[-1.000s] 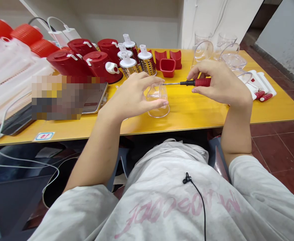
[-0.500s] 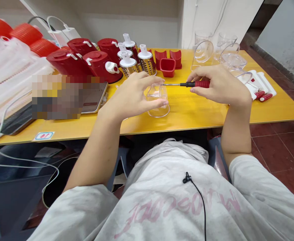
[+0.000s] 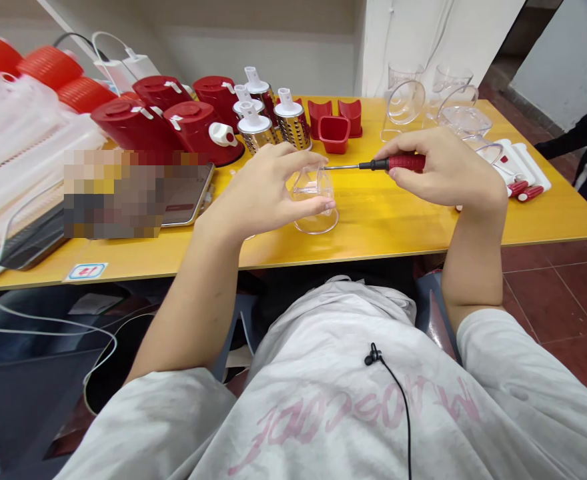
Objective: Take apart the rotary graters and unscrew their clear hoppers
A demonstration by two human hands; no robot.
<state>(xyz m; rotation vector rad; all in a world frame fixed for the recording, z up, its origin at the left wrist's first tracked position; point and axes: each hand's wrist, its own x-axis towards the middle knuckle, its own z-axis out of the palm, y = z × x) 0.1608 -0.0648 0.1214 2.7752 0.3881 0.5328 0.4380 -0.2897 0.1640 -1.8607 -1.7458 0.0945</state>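
Observation:
My left hand [image 3: 266,190] is wrapped round a clear plastic housing [image 3: 316,203] that rests on the yellow table [image 3: 373,227]. My right hand [image 3: 441,170] grips a red-handled screwdriver [image 3: 398,163] held level, its metal shaft pointing left with the tip at the top of the clear housing. Both hands are closed on what they hold.
Red bases [image 3: 193,130], metal drum blades [image 3: 293,123] and red chute parts [image 3: 334,132] stand at the back. Clear housings [image 3: 408,100] and white-red parts [image 3: 518,177] lie at the right. A tablet [image 3: 186,197] and white cables lie left. Someone's dark-clothed limb [image 3: 581,143] shows at the far right.
My right hand has turned slightly on the screwdriver handle. A dark-clothed limb has come into view at the far right edge. My left hand has not moved.

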